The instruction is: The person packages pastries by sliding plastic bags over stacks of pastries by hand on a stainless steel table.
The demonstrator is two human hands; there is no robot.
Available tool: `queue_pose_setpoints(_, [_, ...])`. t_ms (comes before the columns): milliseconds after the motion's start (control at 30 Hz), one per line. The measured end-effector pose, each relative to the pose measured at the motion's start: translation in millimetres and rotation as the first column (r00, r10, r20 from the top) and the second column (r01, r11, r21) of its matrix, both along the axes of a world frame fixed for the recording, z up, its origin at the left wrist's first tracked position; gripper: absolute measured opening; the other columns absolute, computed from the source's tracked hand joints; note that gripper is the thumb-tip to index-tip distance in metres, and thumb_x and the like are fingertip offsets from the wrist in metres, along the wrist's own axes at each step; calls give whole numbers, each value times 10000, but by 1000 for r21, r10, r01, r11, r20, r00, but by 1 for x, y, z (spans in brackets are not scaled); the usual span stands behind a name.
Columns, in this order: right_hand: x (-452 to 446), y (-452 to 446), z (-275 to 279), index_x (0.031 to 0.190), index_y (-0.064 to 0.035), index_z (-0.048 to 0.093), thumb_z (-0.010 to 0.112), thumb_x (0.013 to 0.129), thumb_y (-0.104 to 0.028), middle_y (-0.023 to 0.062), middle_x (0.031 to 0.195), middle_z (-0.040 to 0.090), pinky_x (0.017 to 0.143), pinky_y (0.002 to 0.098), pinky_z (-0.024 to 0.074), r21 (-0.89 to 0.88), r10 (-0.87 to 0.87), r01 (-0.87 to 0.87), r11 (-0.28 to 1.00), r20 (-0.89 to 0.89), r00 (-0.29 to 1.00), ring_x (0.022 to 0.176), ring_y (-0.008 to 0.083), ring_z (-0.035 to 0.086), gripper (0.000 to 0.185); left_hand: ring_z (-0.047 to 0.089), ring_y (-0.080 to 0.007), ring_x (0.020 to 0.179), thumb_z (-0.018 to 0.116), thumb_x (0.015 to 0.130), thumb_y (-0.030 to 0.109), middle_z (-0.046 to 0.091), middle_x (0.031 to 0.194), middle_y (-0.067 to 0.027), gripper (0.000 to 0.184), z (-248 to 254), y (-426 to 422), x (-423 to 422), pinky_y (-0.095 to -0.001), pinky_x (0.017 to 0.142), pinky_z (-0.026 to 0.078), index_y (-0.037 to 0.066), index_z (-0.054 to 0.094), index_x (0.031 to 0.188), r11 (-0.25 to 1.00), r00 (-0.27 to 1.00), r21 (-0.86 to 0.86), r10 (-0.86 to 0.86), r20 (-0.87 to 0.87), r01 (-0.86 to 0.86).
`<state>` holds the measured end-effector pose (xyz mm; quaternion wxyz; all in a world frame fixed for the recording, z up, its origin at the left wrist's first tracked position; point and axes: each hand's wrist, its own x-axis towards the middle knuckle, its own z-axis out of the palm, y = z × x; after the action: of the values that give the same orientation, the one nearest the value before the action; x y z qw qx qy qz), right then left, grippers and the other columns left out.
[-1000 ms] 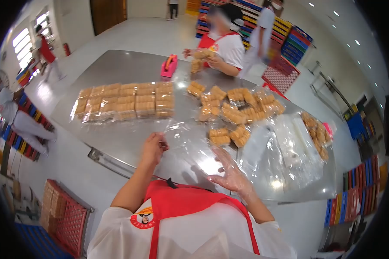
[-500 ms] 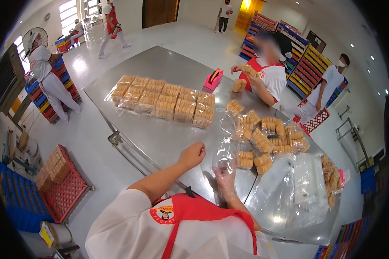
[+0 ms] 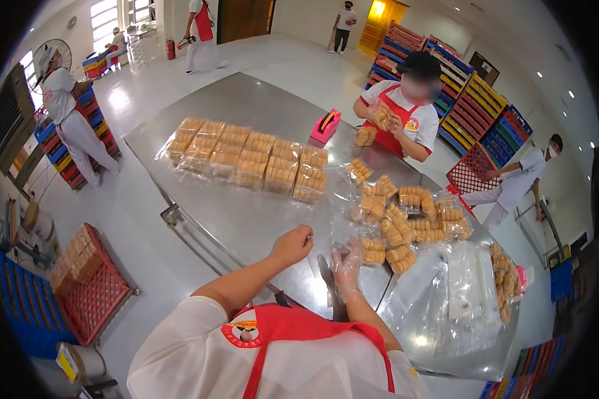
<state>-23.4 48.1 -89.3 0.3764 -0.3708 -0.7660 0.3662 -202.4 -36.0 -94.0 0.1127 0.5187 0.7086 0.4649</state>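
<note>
My left hand (image 3: 293, 245) is closed above the steel table (image 3: 236, 96), its fingertips pinched together; I cannot make out what is in them. In a clear plastic glove, my right hand (image 3: 346, 265) is beside it, fingers closed on the near end of a clear plastic bag (image 3: 341, 216). The bag's outline blurs into the shine of the table. Right of that hand lie loose stacks of round tan biscuits (image 3: 396, 226), some in clear wrap. Beyond my left hand, wrapped biscuit packs (image 3: 249, 159) stand in two neat rows.
Clear plastic bags (image 3: 471, 286) lie at the right, beside more biscuits (image 3: 506, 282). A pink tape dispenser (image 3: 325, 130) stands near the far edge. Across the table a co-worker (image 3: 412, 110) holds a biscuit pack. A red crate (image 3: 96, 292) is on the left.
Both my hands shift only slightly; the bag at my right hand looks lower and more crumpled. The co-worker opposite straightens and lowers the pack. In the background, people walk and one handles a red crate.
</note>
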Motion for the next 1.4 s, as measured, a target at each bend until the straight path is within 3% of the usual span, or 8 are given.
queue_pose_setpoints(200, [2, 11, -14, 1323, 39, 494, 693, 864, -146, 213, 1159, 556, 772, 366, 523, 211, -28, 18, 977, 44, 999, 891, 286, 605, 534, 641, -363, 867, 599, 847, 143, 643, 960, -148, 134, 4, 2, 0, -448, 746, 516, 65, 591, 955, 1000, 997, -1, -4, -72, 4])
queue_pose_setpoints(300, [3, 11, -13, 1263, 45, 537, 678, 861, -146, 215, 1108, 581, 794, 397, 512, 1, -25, 25, 1000, 44, 999, 882, 311, 600, 467, 642, -368, 845, 598, 843, 143, 645, 932, -151, 125, 3, -2, 2, -454, 738, 515, 64, 607, 939, 999, 996, -31, -19, -83, 17])
queue_pose_setpoints(400, [3, 20, -26, 1254, 40, 533, 661, 856, -137, 208, 1073, 600, 828, 429, 494, 113, -28, 21, 993, 63, 998, 874, 331, 596, 454, 647, -370, 860, 584, 832, 139, 655, 938, -141, 126, 4, 5, 1, -464, 757, 521, 66, 612, 931, 996, 983, -87, -47, -176, 32])
queue_pose_setpoints(500, [-6, 28, -17, 1171, 25, 573, 638, 872, -132, 146, 949, 615, 781, 387, 493, 206, -93, 52, 977, 198, 976, 869, 256, 614, 344, 651, -369, 846, 586, 826, 136, 660, 933, -140, 123, -1, 8, 3, -468, 746, 522, 67, 620, 922, 997, 985, -75, -28, -167, 16])
queue_pose_setpoints(633, [-45, 33, -26, 1129, 34, 600, 602, 883, -116, 228, 989, 635, 843, 432, 495, 118, -184, 183, 976, -4, 983, 937, 373, 619, 288, 654, -364, 831, 591, 826, 134, 664, 931, -141, 123, 5, 10, 4, -462, 732, 522, 66, 625, 923, 995, 991, -104, -24, -133, 10])
queue_pose_setpoints(933, [59, -44, -23, 1018, -1, 652, 546, 792, 21, 213, 1035, 642, 897, 469, 485, 319, 105, -139, 938, 120, 987, 1002, 394, 597, 251, 661, -339, 791, 619, 825, 102, 671, 894, -138, 115, 8, 10, 6, -423, 703, 518, 57, 627, 930, 996, 997, -92, -15, -79, 8])
queue_pose_setpoints(1100, [143, -21, 34, 1129, -20, 613, 590, 805, 2, 207, 1131, 610, 937, 472, 460, 454, -443, 372, 810, 59, 894, 1083, 399, 549, 325, 647, -372, 790, 614, 813, 110, 657, 874, -161, 120, 8, 13, 6, -452, 700, 511, 42, 605, 912, 993, 989, -121, -10, -145, -8])
queue_pose_setpoints(1400, [98, 111, 124, 1426, -175, 470, 753, 800, -292, 208, 1505, 388, 1145, 535, 282, 290, -279, 96, 952, 699, 658, 1383, 423, 351, 697, 622, -405, 770, 606, 791, 119, 625, 835, -187, 126, -4, 17, 5, -483, 690, 489, 25, 575, 868, 993, 978, -107, 30, -205, -53])
